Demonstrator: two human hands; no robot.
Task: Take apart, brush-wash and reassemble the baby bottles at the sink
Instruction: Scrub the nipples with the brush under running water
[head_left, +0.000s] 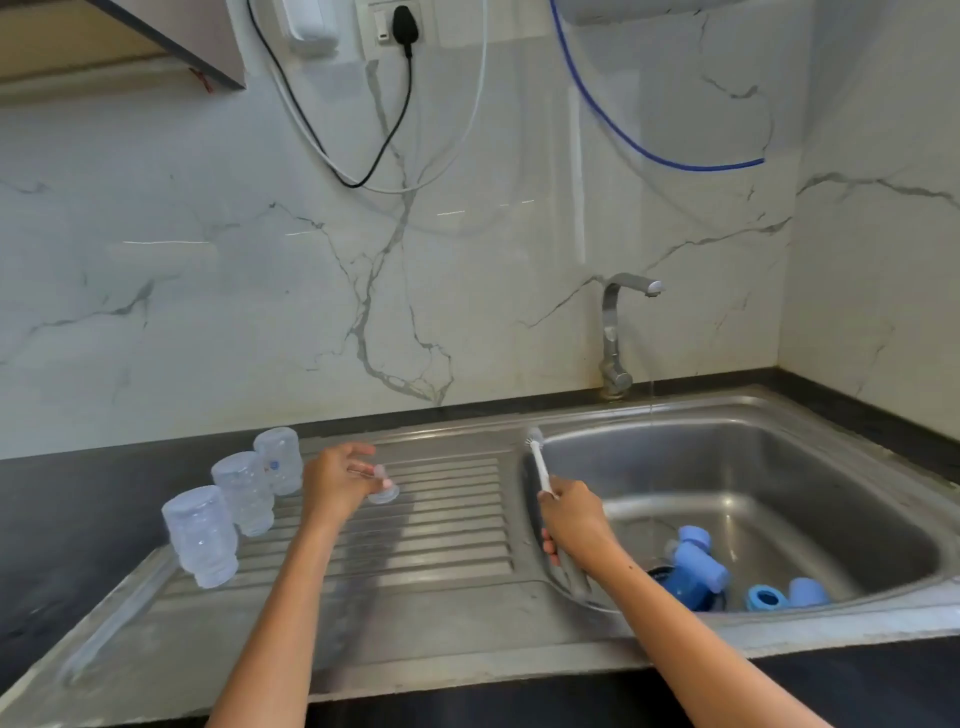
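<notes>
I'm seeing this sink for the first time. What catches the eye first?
Three clear bottles stand upside down in a row on the steel drainboard. Beside them the left hand holds a clear teat, while the right hand grips a white brush. Bright blue bottle parts lie in the basin.

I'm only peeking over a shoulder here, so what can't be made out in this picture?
- Head view: the brush handle's lower part is hidden inside the right hand.
- The teat at the left hand is clear and blurred; the grip is uncertain.
- The blue parts in the sink overlap; their count is unclear.
</notes>
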